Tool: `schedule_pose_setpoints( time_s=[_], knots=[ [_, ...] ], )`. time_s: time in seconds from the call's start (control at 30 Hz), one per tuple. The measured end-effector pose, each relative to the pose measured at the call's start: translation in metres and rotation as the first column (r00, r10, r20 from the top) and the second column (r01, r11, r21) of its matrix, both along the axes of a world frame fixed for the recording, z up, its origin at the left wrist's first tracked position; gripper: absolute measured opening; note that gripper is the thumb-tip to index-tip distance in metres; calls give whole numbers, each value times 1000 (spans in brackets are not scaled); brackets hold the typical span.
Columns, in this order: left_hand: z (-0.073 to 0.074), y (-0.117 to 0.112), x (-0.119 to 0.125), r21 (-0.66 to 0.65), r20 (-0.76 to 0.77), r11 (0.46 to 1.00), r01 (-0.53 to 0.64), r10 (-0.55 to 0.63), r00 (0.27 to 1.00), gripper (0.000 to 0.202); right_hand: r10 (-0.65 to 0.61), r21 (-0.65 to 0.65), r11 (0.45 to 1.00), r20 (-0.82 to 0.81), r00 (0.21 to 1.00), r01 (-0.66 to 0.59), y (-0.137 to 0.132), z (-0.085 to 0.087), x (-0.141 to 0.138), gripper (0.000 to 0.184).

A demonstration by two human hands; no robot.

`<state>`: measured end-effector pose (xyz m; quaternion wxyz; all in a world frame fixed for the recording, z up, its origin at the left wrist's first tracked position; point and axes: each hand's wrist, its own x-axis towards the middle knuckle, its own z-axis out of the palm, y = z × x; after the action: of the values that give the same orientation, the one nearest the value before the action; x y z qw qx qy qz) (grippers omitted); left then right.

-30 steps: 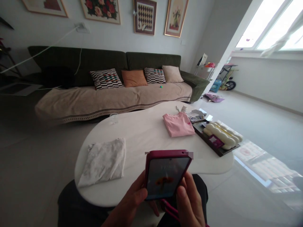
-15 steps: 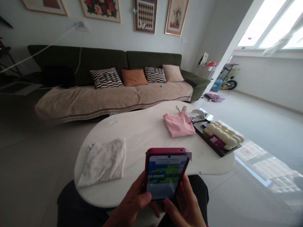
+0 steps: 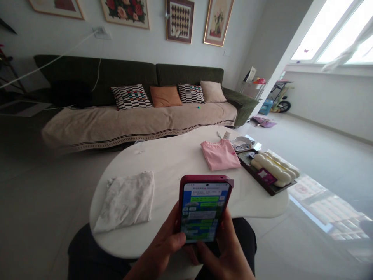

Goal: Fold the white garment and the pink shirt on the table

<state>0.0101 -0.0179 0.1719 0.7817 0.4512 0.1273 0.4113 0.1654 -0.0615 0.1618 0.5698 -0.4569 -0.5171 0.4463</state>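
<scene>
Both of my hands grip a smartphone (image 3: pixel 201 214) in a red case, held upright above the near edge of the table. My left hand (image 3: pixel 164 241) wraps its left side, the thumb resting by the lower left corner of the screen. On the other side, my right hand (image 3: pixel 227 245) is closed round the phone, its thumb at the bottom edge. Lit on the screen is a chat with green and white message bubbles. A folded light grey garment (image 3: pixel 128 200) lies to the left, and a folded pink garment (image 3: pixel 220 154) lies beyond the phone.
On the white table (image 3: pixel 175 167) a dark tray (image 3: pixel 272 191) carries a puffy cream-coloured object (image 3: pixel 275 167). A clear cup (image 3: pixel 140 146) stands near the far left edge. Behind is a dark green sofa (image 3: pixel 189 74) with several cushions. My knees are under the table's near edge.
The phone has risen slightly in view. Its screen now shows more message bubbles where a pale panel filled the lower part. Both hands keep their hold.
</scene>
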Motion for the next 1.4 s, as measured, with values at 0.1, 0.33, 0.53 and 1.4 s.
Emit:
schedule_pose_setpoints(
  time_s=[0.1, 0.33, 0.53, 1.4],
  knots=[
    [1, 4, 2, 28, 54, 1000, 6, -8, 998, 60, 68, 7, 998, -107, 992, -67, 4, 12, -1, 74],
    [14, 21, 4, 119, 101, 993, -4, -8, 995, 63, 113, 80, 992, -227, 967, -97, 17, 48, -8, 82],
    [27, 18, 0, 136, 49, 991, 5, -12, 999, 65, 18, 42, 999, -110, 994, -13, 17, 37, -7, 94],
    [13, 12, -3, 197, -34, 978, -68, 76, 997, 60, 54, 110, 993, -35, 998, -50, 11, 35, -2, 89]
  ],
)
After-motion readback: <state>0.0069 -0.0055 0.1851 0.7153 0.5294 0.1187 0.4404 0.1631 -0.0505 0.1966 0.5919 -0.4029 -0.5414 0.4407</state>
